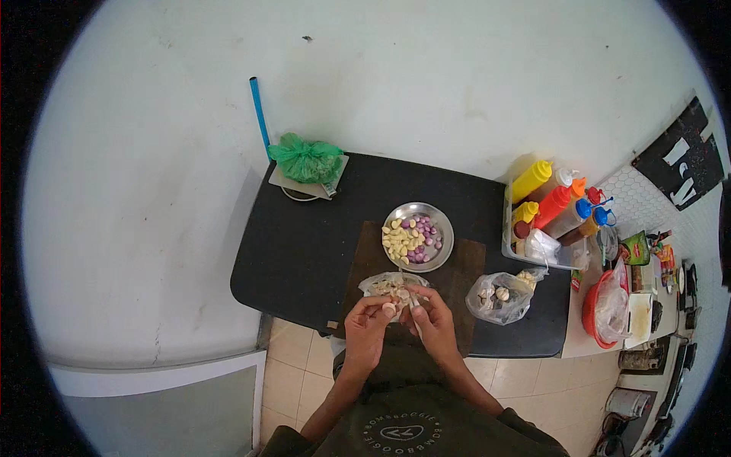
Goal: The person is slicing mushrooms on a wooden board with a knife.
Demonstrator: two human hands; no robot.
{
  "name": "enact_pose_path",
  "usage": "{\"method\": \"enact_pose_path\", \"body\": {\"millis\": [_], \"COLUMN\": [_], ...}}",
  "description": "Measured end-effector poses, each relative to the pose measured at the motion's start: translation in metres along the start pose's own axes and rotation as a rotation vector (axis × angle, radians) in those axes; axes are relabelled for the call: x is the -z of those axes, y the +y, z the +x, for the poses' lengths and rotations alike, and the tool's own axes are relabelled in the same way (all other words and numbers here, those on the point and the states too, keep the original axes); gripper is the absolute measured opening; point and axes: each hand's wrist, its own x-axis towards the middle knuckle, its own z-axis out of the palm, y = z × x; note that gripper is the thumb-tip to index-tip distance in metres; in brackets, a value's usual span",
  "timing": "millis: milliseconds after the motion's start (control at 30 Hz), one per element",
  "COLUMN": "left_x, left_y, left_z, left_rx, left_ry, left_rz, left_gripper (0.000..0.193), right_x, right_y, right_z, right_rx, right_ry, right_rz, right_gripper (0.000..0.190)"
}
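My left hand (367, 328) pinches a small pale piece, apparently a garlic clove (389, 309), between thumb and fingers. Close beside it, my right hand (435, 323) is closed on a slim pale handle (415, 303), possibly of a small knife, whose blade I cannot make out. Both hands are over a plastic bag (370, 282) with papery garlic skins (394, 283) on it. Beyond them, a round metal plate (447, 260) holds peeled garlic cloves (400, 240) and peeled shallots (427, 228). A clear bag with garlic bulbs (502, 293) lies to the right of my right hand.
A brown board (365, 251) lies on the black table (297, 245). At the back left sits a green plastic bag (308, 161) on a flat pale object. A clear bin (507, 240) of squeeze bottles stands right, with a red basin (591, 320) farther right. A wall runs behind the table.
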Motion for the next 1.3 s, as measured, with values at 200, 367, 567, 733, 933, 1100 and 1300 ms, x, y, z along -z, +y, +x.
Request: {"method": "enact_pose_path", "body": {"millis": [200, 367, 567, 733, 933, 1100, 1300], "left_x": [0.001, -0.005, -0.008, -0.009, -0.006, -0.009, -0.014], "left_y": [0.005, 0.014, 0.021, 0.023, 0.017, 0.013, 0.013], "left_z": [-0.001, -0.005, -0.007, -0.008, -0.009, -0.012, -0.014], "left_rx": [0.064, 0.018, 0.042, 0.045, 0.035, 0.002, -0.026], "left_ry": [-0.029, 0.057, 0.073, 0.078, 0.052, 0.053, 0.04], "left_rz": [-0.158, -0.141, -0.095, -0.056, -0.087, -0.096, -0.093], "left_gripper": [0.024, 0.012, 0.007, 0.006, 0.004, 0.004, 0.005], "right_x": [0.002, 0.004, -0.002, -0.004, -0.002, -0.002, -0.004], "right_y": [-0.013, -0.031, -0.042, -0.04, -0.038, -0.033, -0.031], "right_z": [-0.005, -0.008, -0.01, -0.012, -0.012, -0.013, -0.016], "right_rx": [0.057, 0.182, 0.129, 0.113, -0.039, -0.074, -0.092], "right_ry": [-0.038, -0.217, -0.249, -0.24, -0.223, -0.207, -0.176], "right_rz": [-0.122, -0.38, -0.391, -0.324, -0.188, -0.109, -0.054], "right_gripper": [0.042, 0.043, 0.043, 0.041, 0.041, 0.039, 0.038]}}
